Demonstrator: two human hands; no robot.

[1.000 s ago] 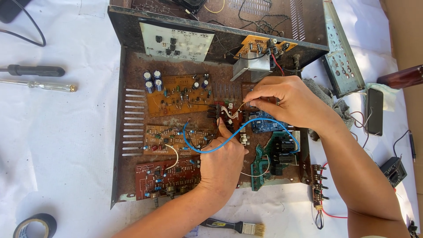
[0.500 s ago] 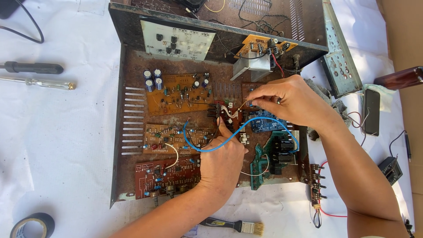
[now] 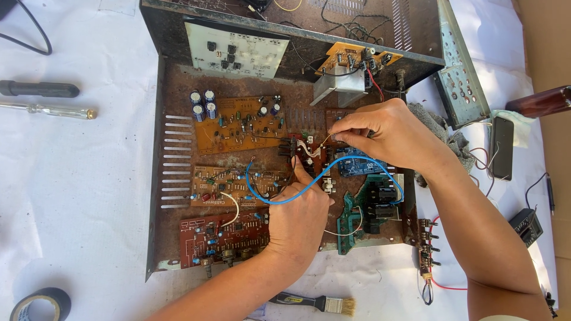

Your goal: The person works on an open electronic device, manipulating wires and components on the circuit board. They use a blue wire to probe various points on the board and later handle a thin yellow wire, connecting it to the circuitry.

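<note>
rusty matt metal chassis (image 3: 178, 89)

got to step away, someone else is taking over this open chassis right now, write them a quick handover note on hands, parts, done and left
Left hand rests inside the rusty open chassis, fingers by the small board in the middle, under the looping blue wire.
Right hand pinches a thin yellow wire running to that board.
Done: cover off, boards exposed.
Left: the wire is held, not visibly fixed; whether it is joined cannot be told.
Nearby: brush, tape roll, two screwdrivers.
</note>
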